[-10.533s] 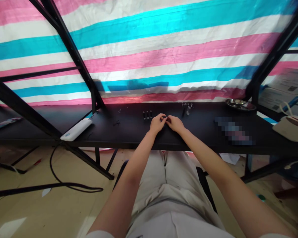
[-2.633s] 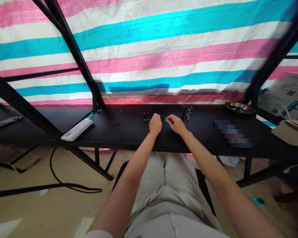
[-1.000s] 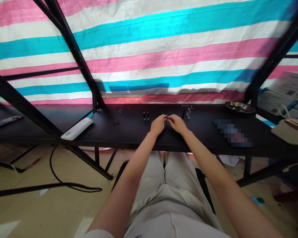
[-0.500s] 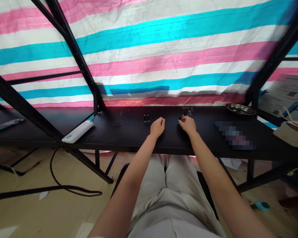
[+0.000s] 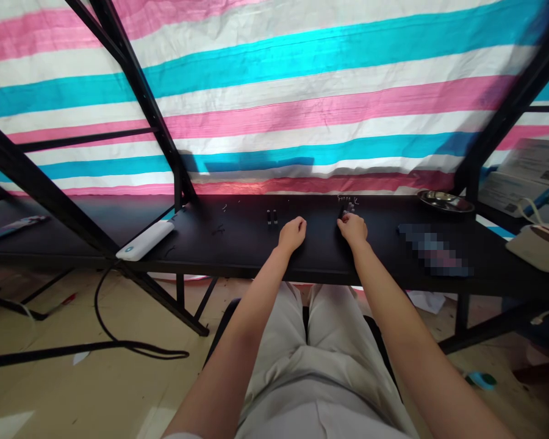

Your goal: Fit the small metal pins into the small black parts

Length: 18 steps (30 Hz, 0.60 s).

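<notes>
Locate two dark cylinders with pale ends (image 5: 272,217), side by side on the black table (image 5: 242,247), beyond and to the left of the left hand (image 5: 293,233). Locate the small grey pieces (image 5: 349,207) just past the right hand (image 5: 352,228), with a dark strip (image 5: 341,209) close on their left and a row of small white bits (image 5: 345,198) behind, near the rear edge.

Left hand: curled inward above the table, well apart from the right. Cannot tell whether fully closed, nor whether gripping anything.

Right hand: bent forward, thumb and fingertips near together at the near end of the dark strip. Cannot tell whether touching the strip or pinching a part; too small and partly hidden.

Cautions, by judgement:

1. Possible scattering of the small grey pieces. Likely cause: a sideways brush of the knuckles in a crowded spot.
2. Possible grasp of two pieces at once, or of none. Likely cause: close spacing and tiny size.
3. Possible misplacing of dark parts. Likely cause: black on black, with little contrast.
4. Possible rolling of the cylinders. Likely cause: rounded shape and a nudge from the left hand.
</notes>
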Each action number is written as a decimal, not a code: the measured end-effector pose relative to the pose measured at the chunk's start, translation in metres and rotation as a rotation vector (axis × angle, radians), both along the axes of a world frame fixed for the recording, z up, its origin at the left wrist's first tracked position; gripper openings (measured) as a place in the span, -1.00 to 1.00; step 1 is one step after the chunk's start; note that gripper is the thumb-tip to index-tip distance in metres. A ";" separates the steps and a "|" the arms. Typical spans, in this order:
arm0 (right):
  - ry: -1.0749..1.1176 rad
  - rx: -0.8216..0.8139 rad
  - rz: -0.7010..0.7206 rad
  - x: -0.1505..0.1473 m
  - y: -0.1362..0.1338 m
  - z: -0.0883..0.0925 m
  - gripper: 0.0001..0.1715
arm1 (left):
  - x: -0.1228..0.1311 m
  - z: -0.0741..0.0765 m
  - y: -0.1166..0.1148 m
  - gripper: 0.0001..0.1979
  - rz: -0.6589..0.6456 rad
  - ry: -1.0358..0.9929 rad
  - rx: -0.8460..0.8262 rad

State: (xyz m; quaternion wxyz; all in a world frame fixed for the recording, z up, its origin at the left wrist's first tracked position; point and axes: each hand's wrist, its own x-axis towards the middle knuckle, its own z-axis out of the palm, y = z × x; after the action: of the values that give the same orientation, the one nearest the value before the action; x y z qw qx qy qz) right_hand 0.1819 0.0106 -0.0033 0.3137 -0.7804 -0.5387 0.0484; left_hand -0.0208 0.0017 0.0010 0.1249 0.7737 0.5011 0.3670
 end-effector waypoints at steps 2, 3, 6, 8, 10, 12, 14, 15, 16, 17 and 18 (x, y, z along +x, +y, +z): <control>-0.002 0.008 0.002 0.001 0.001 -0.001 -0.76 | 0.000 0.001 0.000 -0.79 0.005 0.002 -0.006; -0.002 0.011 0.002 0.001 0.001 -0.001 -0.76 | 0.000 0.001 0.000 -0.79 0.006 0.002 -0.007; -0.001 0.007 0.001 0.002 0.001 -0.002 -0.75 | -0.001 0.000 0.001 -0.79 0.002 -0.003 -0.006; 0.000 -0.007 0.005 0.003 0.001 -0.002 -0.75 | -0.001 -0.001 0.001 -0.79 -0.002 -0.010 0.001; 0.006 -0.023 0.007 0.005 0.000 -0.002 -0.76 | -0.001 -0.002 0.002 -0.79 -0.008 -0.016 0.008; 0.014 -0.035 -0.006 0.008 -0.001 -0.002 -0.77 | -0.001 -0.002 0.002 -0.79 -0.005 -0.015 0.007; 0.019 -0.042 -0.034 0.010 -0.003 -0.002 -0.78 | -0.001 -0.001 0.001 -0.79 0.001 -0.011 -0.002; 0.023 -0.047 -0.051 0.011 -0.003 -0.001 -0.79 | -0.001 -0.001 0.001 -0.79 0.004 -0.010 -0.006; 0.029 -0.050 -0.068 0.013 -0.004 -0.001 -0.80 | -0.001 -0.001 0.001 -0.79 0.003 -0.010 -0.008; 0.038 -0.053 -0.084 0.014 -0.005 0.000 -0.80 | -0.001 -0.001 0.001 -0.79 0.000 -0.011 -0.008; 0.048 -0.056 -0.099 0.014 -0.005 0.000 -0.80 | -0.001 -0.001 0.001 -0.79 -0.005 -0.013 -0.007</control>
State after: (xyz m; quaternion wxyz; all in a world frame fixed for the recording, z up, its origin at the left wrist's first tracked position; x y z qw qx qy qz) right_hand 0.1963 0.0052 -0.0031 0.3065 -0.8133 -0.4901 0.0664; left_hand -0.0222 0.0026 0.0001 0.1316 0.7720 0.4997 0.3700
